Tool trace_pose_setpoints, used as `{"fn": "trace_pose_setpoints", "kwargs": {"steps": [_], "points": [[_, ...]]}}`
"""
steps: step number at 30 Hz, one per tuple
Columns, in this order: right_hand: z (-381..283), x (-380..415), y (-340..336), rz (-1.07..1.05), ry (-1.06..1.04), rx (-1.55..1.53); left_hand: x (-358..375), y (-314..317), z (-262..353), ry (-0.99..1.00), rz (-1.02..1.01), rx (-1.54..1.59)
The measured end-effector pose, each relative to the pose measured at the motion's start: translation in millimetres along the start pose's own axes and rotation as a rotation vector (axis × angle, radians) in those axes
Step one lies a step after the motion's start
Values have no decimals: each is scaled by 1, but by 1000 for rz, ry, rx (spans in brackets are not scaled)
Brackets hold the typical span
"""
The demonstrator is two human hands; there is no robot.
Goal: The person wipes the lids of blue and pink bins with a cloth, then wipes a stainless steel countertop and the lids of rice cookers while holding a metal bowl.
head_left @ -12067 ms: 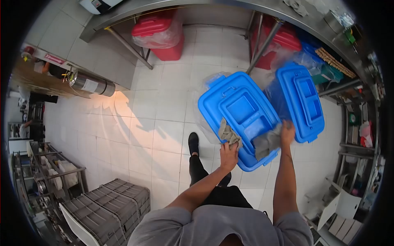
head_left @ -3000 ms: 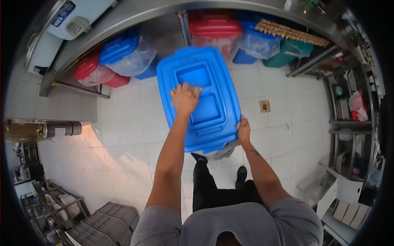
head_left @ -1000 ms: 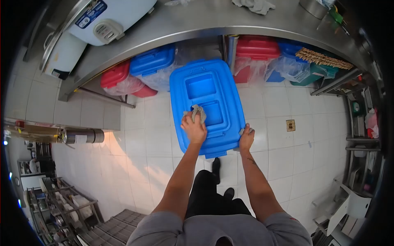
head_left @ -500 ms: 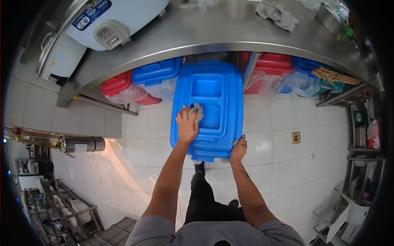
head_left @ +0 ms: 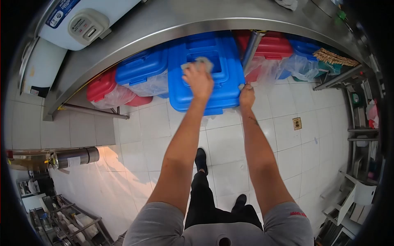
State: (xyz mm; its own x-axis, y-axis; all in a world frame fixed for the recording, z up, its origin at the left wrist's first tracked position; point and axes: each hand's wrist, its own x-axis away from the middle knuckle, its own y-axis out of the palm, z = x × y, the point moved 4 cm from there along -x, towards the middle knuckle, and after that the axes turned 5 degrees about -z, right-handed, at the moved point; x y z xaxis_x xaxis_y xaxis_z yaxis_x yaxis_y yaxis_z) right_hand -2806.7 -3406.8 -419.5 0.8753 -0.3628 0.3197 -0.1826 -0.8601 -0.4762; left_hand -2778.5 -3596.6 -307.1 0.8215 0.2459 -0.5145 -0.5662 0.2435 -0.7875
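A large blue lidded bin point(head_left: 180, 92) is partly under the steel counter, its front end sticking out over the floor. Pressed on the lid near its recessed panel is my left hand point(head_left: 199, 82), closed on a greyish cloth point(head_left: 204, 64). My right hand point(head_left: 246, 96) is at the lid's right front edge, fingers curled round that edge. A small bit of something pale shows at its fingertips, too small to name.
A steel counter point(head_left: 164, 30) spans the top, with a cooker point(head_left: 88, 25) at left. Beneath are red bins point(head_left: 269, 46), another blue bin point(head_left: 141, 69) and a table leg point(head_left: 252, 51). A metal cylinder point(head_left: 76, 157) is at left, racks point(head_left: 78, 223) lower left, shelving at right.
The blue bin has slid forward, further under the counter. Both hands have moved forward with it, the left with the cloth over the lid. The view has shifted too.
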Motion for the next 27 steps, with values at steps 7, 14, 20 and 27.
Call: {"fn": "trace_pose_setpoints", "kwargs": {"steps": [7, 14, 20, 27], "points": [[78, 3, -58, -76, -265, -98, 61, 17, 52, 515, -406, 112], [75, 57, -188, -51, 114, -456, 77, -81, -130, 127, -328, -207], [-9, 114, -81, 38, -227, -553, 95, 38, 66, 572, -444, -56], [-55, 116, -94, 101, -538, -312, 81, -37, -72, 185, -295, -116]]}}
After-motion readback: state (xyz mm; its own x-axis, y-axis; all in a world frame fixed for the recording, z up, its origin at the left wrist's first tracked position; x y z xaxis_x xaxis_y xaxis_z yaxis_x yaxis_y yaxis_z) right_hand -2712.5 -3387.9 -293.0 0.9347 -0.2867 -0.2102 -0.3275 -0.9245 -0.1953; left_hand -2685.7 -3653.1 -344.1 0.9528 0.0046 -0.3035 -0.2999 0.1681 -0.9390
